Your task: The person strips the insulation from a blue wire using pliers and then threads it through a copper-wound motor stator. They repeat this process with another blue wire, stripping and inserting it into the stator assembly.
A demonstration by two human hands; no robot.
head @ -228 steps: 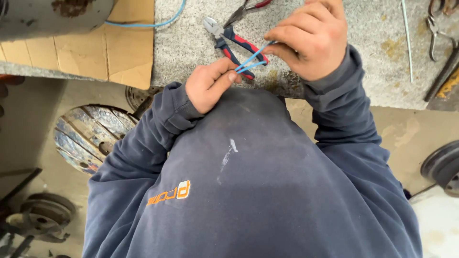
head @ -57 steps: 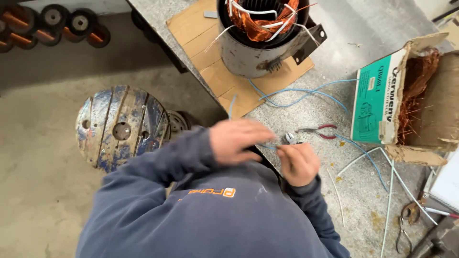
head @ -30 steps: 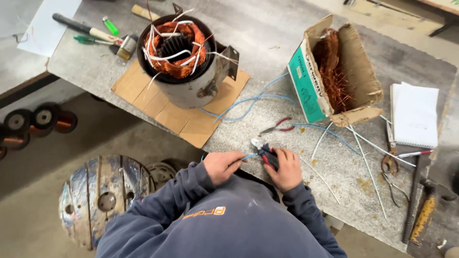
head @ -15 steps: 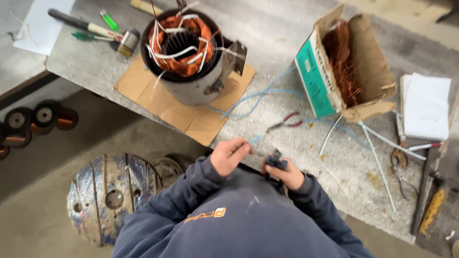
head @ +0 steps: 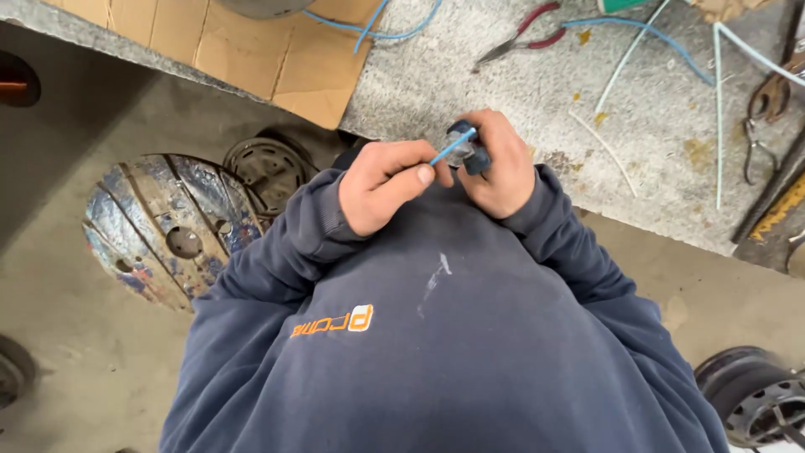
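Note:
Close against my chest, my left hand (head: pixel 384 184) pinches a thin light-blue wire (head: pixel 450 148) between thumb and forefinger. My right hand (head: pixel 501 166) is closed around a small hand tool with dark blue grips (head: pixel 467 151), and the wire's end runs into the tool's head. Both hands meet at the front edge of the grey stone workbench (head: pixel 537 109). My dark blue sweatshirt fills the lower frame.
Red-handled pliers (head: pixel 521 38) lie on the bench beyond my hands, with blue and white wire offcuts (head: pixel 654 50) around them. Cardboard (head: pixel 277 59) covers the bench's left part. A wooden cable spool (head: pixel 163 226) and metal wheels (head: pixel 268 168) stand on the floor. More tools (head: pixel 767 101) lie far right.
The view has dropped and closed in on my hands; the motor stator and the box have left the frame. My hands stay together on the blue wire and the tool.

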